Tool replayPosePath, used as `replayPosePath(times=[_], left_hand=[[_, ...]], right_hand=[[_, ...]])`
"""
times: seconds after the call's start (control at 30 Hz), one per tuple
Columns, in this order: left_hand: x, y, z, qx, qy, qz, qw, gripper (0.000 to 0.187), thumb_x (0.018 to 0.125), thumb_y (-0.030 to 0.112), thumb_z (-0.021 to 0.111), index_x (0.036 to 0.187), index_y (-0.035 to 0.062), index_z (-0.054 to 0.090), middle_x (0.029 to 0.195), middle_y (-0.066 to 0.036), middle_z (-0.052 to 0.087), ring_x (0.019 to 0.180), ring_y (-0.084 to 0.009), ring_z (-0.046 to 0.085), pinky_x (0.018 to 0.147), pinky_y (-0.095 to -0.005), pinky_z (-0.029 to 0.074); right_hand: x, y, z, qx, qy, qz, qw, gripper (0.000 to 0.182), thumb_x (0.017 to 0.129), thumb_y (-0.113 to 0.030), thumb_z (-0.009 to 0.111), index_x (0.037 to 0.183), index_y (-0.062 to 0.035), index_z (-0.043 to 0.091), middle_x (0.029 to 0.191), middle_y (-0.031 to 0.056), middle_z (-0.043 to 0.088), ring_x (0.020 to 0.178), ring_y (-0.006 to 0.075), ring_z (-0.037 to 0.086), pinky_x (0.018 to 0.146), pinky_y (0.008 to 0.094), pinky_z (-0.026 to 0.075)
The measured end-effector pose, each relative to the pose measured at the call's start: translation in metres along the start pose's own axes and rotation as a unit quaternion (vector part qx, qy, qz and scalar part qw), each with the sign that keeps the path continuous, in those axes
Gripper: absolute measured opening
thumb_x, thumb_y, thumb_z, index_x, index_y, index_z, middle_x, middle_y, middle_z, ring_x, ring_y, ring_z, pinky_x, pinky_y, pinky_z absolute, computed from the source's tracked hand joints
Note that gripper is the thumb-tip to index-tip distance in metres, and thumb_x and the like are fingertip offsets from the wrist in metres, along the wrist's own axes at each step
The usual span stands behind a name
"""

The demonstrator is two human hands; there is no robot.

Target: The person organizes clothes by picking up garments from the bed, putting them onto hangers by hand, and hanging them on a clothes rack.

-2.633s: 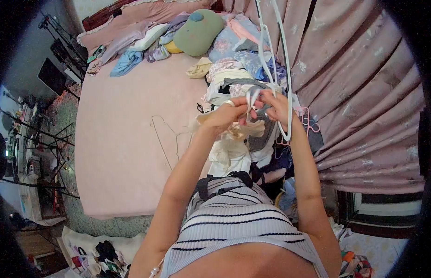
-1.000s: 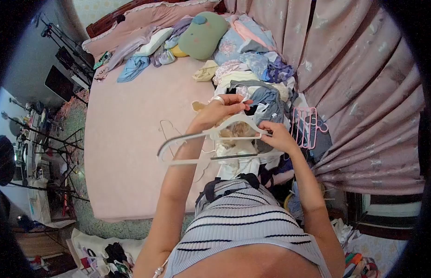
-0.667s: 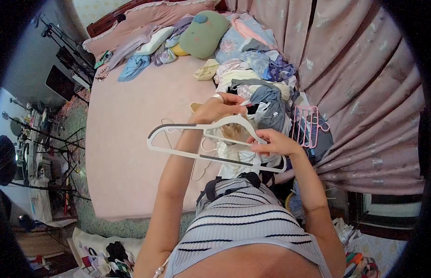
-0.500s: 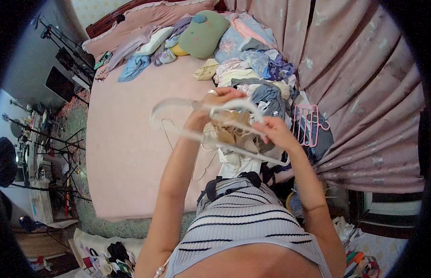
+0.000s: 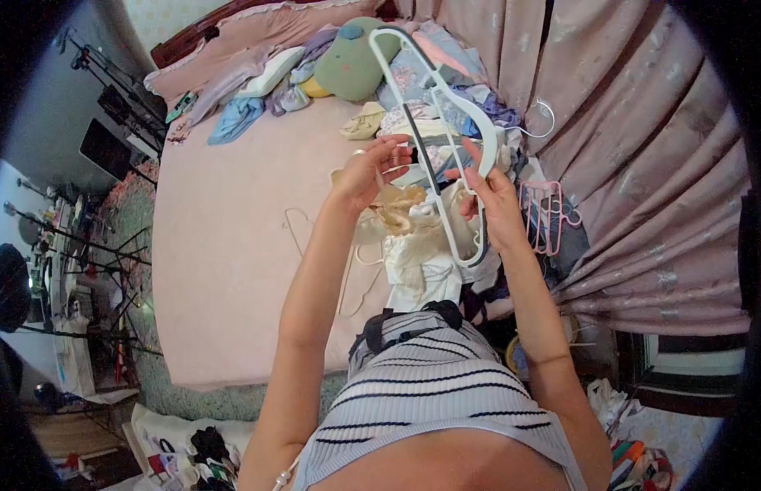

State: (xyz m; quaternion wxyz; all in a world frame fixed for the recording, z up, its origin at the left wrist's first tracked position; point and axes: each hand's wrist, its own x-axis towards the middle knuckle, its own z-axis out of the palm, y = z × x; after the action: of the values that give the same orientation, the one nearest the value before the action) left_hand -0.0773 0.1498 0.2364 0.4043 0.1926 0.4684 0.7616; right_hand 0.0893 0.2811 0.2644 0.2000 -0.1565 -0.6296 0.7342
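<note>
On the bed (image 5: 225,270), below and to the left of the left fingers, lies a thin wire hanger (image 5: 293,231), likely light and easily bent. The left hand (image 5: 370,176) has its fingers half curled and loosely parted; I cannot tell whether they pinch a strip of pale cloth. Just below and right of those fingers is a crumpled beige garment (image 5: 403,214); it looks soft and limp, so it would be better gathered at an edge than taken by one loose point. Farther right, the fingers of the right hand (image 5: 496,196) close around a white hanger (image 5: 481,123) on its shoulder, near the neck. Its frame stands on end, reaching above and below them, the hook to their upper right. It should be light, stiff and rather slick, with dark strips that may grip better; the thick shoulder beside the neck seems the steadiest hold. Right of these fingers sits a pink hanger (image 5: 558,214), untouched.
</note>
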Motion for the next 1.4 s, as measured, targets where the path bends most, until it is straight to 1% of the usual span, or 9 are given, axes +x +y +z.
replayPosePath(times=[0.2,0.4,0.7,0.8,0.87,1.0,1.13,1.23,1.4], left_hand=[[0.000,0.006,-0.003,-0.170,-0.065,-0.018,0.983,0.024,0.087,0.017,0.050,0.106,0.0015,0.051,0.084,-0.005,0.056,0.076,-0.0132,0.055,0.073,-0.0278,0.050],[-0.002,0.016,0.001,-0.278,-0.045,-0.033,0.959,0.021,0.084,0.011,0.054,0.100,-0.0014,0.051,0.081,-0.008,0.055,0.071,-0.0145,0.054,0.063,-0.0230,0.050],[-0.006,0.024,0.030,-0.422,-0.172,-0.064,0.888,0.023,0.088,0.011,0.046,0.105,-0.0058,0.049,0.085,-0.007,0.049,0.076,-0.0148,0.050,0.068,-0.0244,0.049],[-0.007,0.026,0.029,-0.388,-0.190,-0.056,0.900,0.026,0.089,0.014,0.046,0.108,-0.0041,0.049,0.089,-0.007,0.052,0.081,-0.0165,0.052,0.073,-0.0263,0.049],[-0.016,0.034,0.027,-0.204,-0.127,0.002,0.971,0.031,0.090,0.020,0.045,0.111,-0.0021,0.049,0.099,-0.009,0.054,0.090,-0.0176,0.055,0.078,-0.0293,0.048],[-0.018,0.045,0.012,-0.016,-0.130,-0.041,0.991,0.035,0.090,0.026,0.044,0.113,-0.0008,0.048,0.106,-0.011,0.056,0.090,-0.0176,0.057,0.079,-0.0319,0.048],[-0.015,0.058,0.009,0.048,-0.176,-0.079,0.980,0.038,0.091,0.029,0.042,0.113,-0.0011,0.048,0.093,-0.008,0.058,0.073,-0.0146,0.059,0.078,-0.0320,0.050],[-0.014,0.064,0.017,0.048,-0.207,-0.043,0.976,0.038,0.092,0.029,0.040,0.112,-0.0017,0.049,0.077,-0.005,0.055,0.062,-0.0116,0.057,0.074,-0.0304,0.050],[-0.023,0.074,0.043,0.071,-0.215,-0.011,0.974,0.037,0.093,0.027,0.037,0.111,-0.0030,0.050,0.058,-0.001,0.046,0.049,-0.0086,0.049,0.062,-0.0251,0.050]], right_hand=[[0.009,0.011,-0.003,0.065,-0.050,-0.028,0.996,0.045,0.085,-0.011,0.055,0.128,-0.0120,0.042,0.070,-0.0005,0.053,0.039,0.0017,0.037,0.033,0.0167,0.026],[0.008,0.013,0.015,0.039,0.046,-0.105,0.993,0.035,0.085,-0.010,0.055,0.119,-0.0090,0.051,0.080,0.0010,0.057,0.044,0.0026,0.042,0.038,0.0156,0.033],[0.007,0.047,0.033,-0.124,-0.076,-0.087,0.986,0.025,0.071,-0.012,0.070,0.091,-0.0003,0.061,0.085,0.0037,0.057,0.073,0.0114,0.055,0.069,0.0242,0.044],[0.012,0.046,0.030,-0.120,-0.037,-0.045,0.991,0.020,0.071,-0.013,0.071,0.082,-0.0002,0.061,0.080,0.0034,0.058,0.069,0.0094,0.054,0.065,0.0230,0.044],[0.015,0.040,0.025,-0.094,-0.022,-0.022,0.995,0.018,0.071,-0.013,0.071,0.078,-0.0005,0.060,0.078,0.0030,0.058,0.067,0.0085,0.053,0.063,0.0225,0.043],[0.020,0.029,0.011,-0.117,-0.027,-0.101,0.988,0.018,0.073,-0.018,0.071,0.074,-0.0040,0.059,0.071,-0.0021,0.056,0.062,0.0054,0.048,0.056,0.0204,0.039],[0.018,0.018,0.011,-0.117,-0.064,-0.109,0.985,0.016,0.077,-0.018,0.068,0.074,-0.0058,0.058,0.069,-0.0045,0.054,0.058,0.0044,0.044,0.054,0.0183,0.036],[0.016,0.017,0.009,-0.076,-0.107,0.020,0.991,0.012,0.077,-0.016,0.066,0.084,-0.0059,0.062,0.081,-0.0027,0.055,0.058,0.0042,0.044,0.054,0.0179,0.037],[0.023,0.049,0.014,-0.162,-0.100,-0.168,0.967,0.039,0.072,-0.012,0.067,0.110,-0.0106,0.058,0.098,0.0022,0.054,0.061,0.0059,0.048,0.055,0.0208,0.040]])
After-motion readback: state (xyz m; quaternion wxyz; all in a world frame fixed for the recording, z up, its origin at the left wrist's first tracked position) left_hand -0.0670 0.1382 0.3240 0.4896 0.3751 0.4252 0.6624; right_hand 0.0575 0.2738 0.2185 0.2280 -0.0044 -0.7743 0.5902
